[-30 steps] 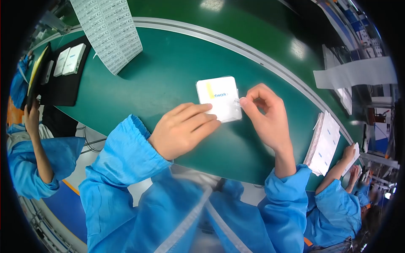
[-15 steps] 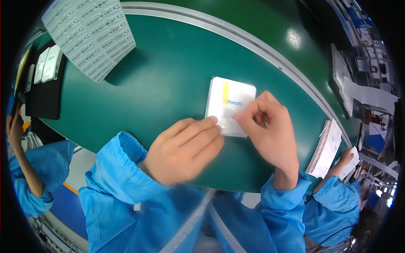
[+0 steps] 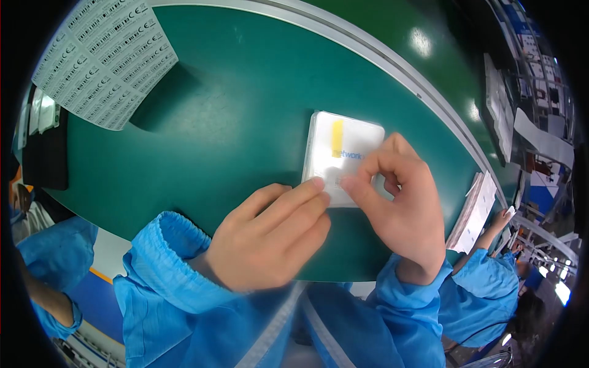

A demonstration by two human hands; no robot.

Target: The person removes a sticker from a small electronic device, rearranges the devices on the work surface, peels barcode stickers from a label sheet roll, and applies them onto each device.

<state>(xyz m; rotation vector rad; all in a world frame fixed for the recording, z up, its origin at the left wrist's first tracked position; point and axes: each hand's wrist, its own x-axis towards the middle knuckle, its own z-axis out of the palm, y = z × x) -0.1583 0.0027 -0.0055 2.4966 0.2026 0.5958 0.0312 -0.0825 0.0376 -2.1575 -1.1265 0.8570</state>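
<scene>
Box (image 3: 355,136) is lying on table (image 3: 233,122). Left hand (image 3: 267,236) is pressing its near-left corner, unclenched; light, even pressure is probably suiting it. Right hand (image 3: 405,202) is pinching by its face; can't tell on what. Label sheet (image 3: 110,61) is curving leftward.

Single head-worn camera; wide fisheye view, forward and down over hands (image 3: 334,214) at close range.
</scene>
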